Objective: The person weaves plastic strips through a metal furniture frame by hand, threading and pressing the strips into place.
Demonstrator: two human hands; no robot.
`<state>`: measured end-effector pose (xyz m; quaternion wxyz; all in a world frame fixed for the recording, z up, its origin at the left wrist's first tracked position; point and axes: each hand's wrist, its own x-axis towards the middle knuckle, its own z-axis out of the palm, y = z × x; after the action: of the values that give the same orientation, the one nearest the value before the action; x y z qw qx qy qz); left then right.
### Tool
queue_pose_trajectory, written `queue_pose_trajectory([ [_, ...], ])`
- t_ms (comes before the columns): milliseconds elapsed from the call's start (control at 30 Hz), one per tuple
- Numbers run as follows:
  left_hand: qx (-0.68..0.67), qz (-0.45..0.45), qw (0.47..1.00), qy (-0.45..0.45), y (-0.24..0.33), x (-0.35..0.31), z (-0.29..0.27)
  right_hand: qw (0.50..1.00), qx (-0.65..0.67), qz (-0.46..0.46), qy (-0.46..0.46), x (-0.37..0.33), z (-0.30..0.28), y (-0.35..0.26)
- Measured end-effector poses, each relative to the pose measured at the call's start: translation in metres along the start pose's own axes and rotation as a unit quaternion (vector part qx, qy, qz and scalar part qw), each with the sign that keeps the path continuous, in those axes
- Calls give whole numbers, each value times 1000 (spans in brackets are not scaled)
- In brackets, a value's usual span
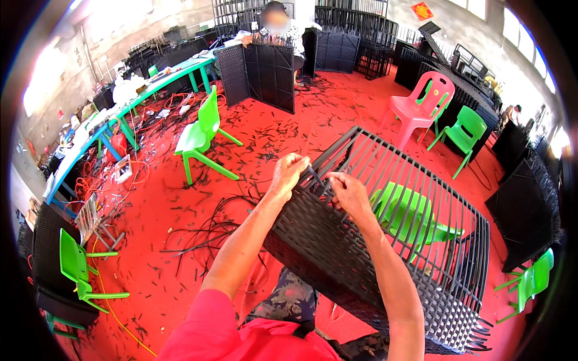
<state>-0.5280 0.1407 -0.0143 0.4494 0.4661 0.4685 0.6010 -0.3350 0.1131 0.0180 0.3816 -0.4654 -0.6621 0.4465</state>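
Note:
A large black frame of thin bars [415,180], partly woven over with flat dark strips, stands tilted in front of me. Its near side is a dense woven panel [325,240], while the top shows open bars. At the frame's upper left corner my left hand [290,174] is closed, pinching a black plastic strip [314,175]. My right hand [350,194] is closed just to the right, fingertips pinched on the strip by the bars. The fingers partly hide the strip's ends. Loose black strips [208,231] trail on the floor left of the frame.
A green chair [409,210] shows through the bars. Another green chair [201,138] stands ahead left, and a pink chair [421,102] ahead right. A long cluttered table [135,99] runs along the left. Black offcuts litter the red floor [180,210]. A person [280,30] is behind black panels [268,75].

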Motion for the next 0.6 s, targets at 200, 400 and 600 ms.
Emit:
queue_pose_trajectory([
  [200,3,25,1000,15,-1,-5,3,990,108,82,-49,22,22,11],
  [400,38,23,998,52,1,-6,0,978,196,12,70,15,28,19],
  [600,-1,29,999,42,6,-7,-1,987,158,-1,-1,18,38,18],
])
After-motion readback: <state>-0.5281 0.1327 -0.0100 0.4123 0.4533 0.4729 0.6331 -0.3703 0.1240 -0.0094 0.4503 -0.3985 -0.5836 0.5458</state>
